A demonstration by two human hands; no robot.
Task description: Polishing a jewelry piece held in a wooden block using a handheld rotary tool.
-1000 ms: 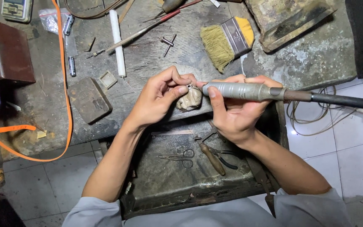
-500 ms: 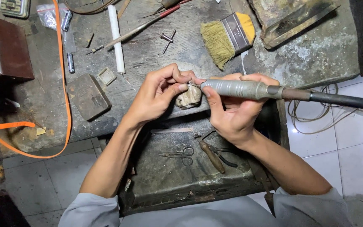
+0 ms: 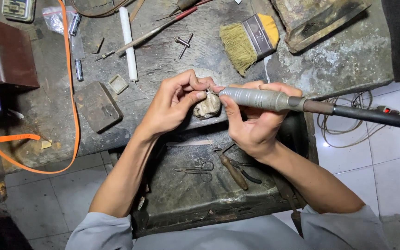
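Observation:
My right hand (image 3: 254,121) grips a grey rotary handpiece (image 3: 260,98) whose dark flexible shaft (image 3: 371,114) runs off to the right. Its tip meets a tiny metal piece (image 3: 210,91) pinched between thumb and fingers of my left hand (image 3: 174,103). Both hands rest against a worn, pale bench peg (image 3: 207,107) at the front edge of the workbench (image 3: 172,55). The small piece is mostly hidden by my fingertips.
A pull-out drawer tray (image 3: 186,185) below holds scissors (image 3: 195,167) and wooden-handled pliers (image 3: 234,170). On the bench lie a yellow-handled brush (image 3: 248,42), a white stick (image 3: 128,44), a dark metal block (image 3: 97,105), an orange strap (image 3: 72,92) and a brown box (image 3: 11,53).
Both hands stay together at the peg; the view has shifted slightly, and the handpiece and fingers have made only tiny movements.

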